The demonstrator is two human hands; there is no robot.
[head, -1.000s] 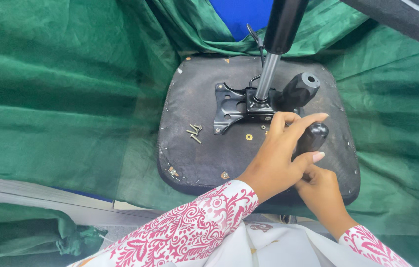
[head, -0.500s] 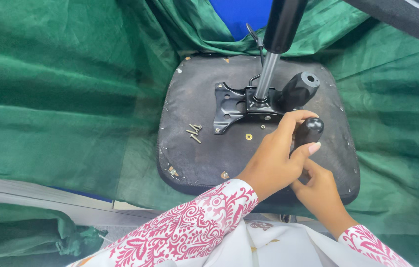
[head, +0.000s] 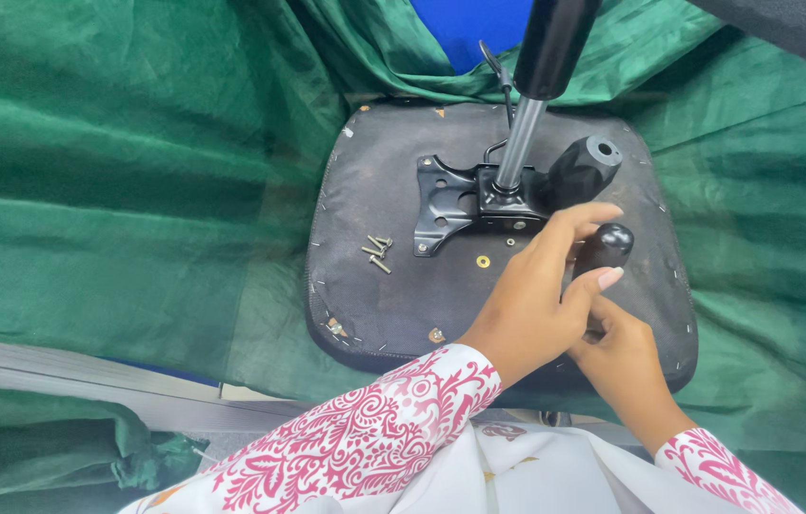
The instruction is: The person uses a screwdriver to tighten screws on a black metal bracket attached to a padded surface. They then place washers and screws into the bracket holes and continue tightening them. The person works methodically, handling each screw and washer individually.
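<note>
Change: a second ago the left hand (head: 536, 300) covered the knob (head: 605, 246) with its fingers curled over the top; now the fingers sit more to the side and the rounded black top shows.
Meaning: the grip looks to have shifted round the knob, as in turning or resetting it; a judgement only.
Left hand: closed on the knob, thumb and fingers pinching it just below the top.
Right hand: the right hand (head: 624, 357) sits under the left, wrapped round the lower part of the same lever; its fingers are mostly covered.
Knob: stands over the right part of the seat (head: 374, 305), an upturned black chair seat lying on green cloth (head: 117, 190).
Nearby: black bracket (head: 465, 205) with a grey post (head: 520, 148) rising from it, a black cylinder (head: 582, 171) beside it, loose screws (head: 377, 252) and a washer (head: 484, 261).
Hidden: the lever's stem and where it joins the seat.
Cut off: the post's top.
</note>
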